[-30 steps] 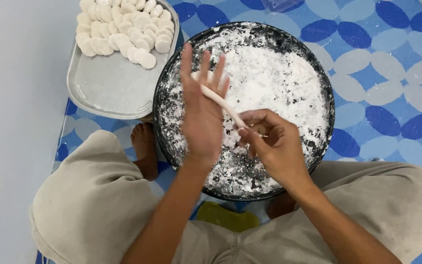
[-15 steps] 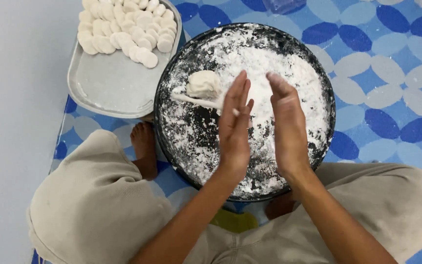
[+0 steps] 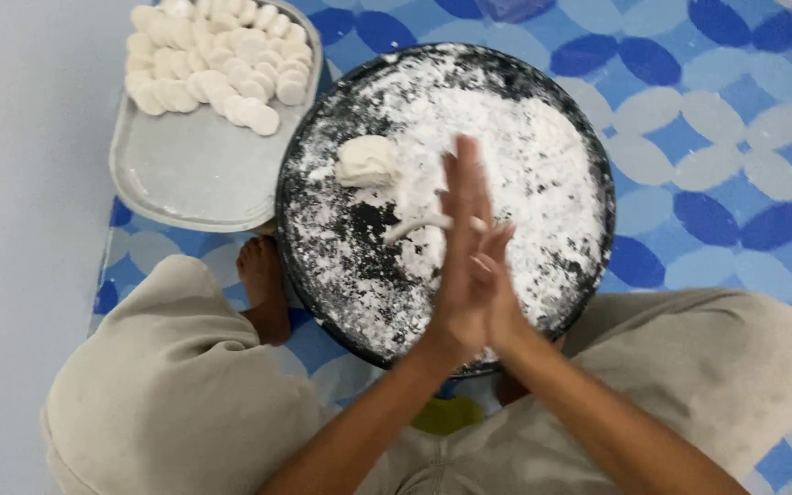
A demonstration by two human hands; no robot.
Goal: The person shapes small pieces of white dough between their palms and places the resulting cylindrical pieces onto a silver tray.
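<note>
Nearest the camera are the person's bent knees in beige trousers (image 3: pixel 167 394), with a bare foot (image 3: pixel 263 284) tucked beside the left knee on the blue and white patterned mat (image 3: pixel 717 119). Above the lap the left hand (image 3: pixel 460 247) and right hand (image 3: pixel 497 293) are pressed together palm to palm, fingers pointing away from the body, clamped on a thin rope of dough (image 3: pixel 414 225). The rope's free end sticks out to the left of the hands, its long axis running roughly left to right and sagging a little toward the floured tray (image 3: pixel 323 247), a round dark one dusted with white flour. The left hand lies nearer that free end. Further off to the upper left, apart from the hands, a lump of dough (image 3: pixel 367 160) sits on the flour. Beyond it, touching the round tray's left rim, a grey metal tray (image 3: pixel 185 174) carries rows of white dough discs (image 3: pixel 217 60) at its far end
</note>
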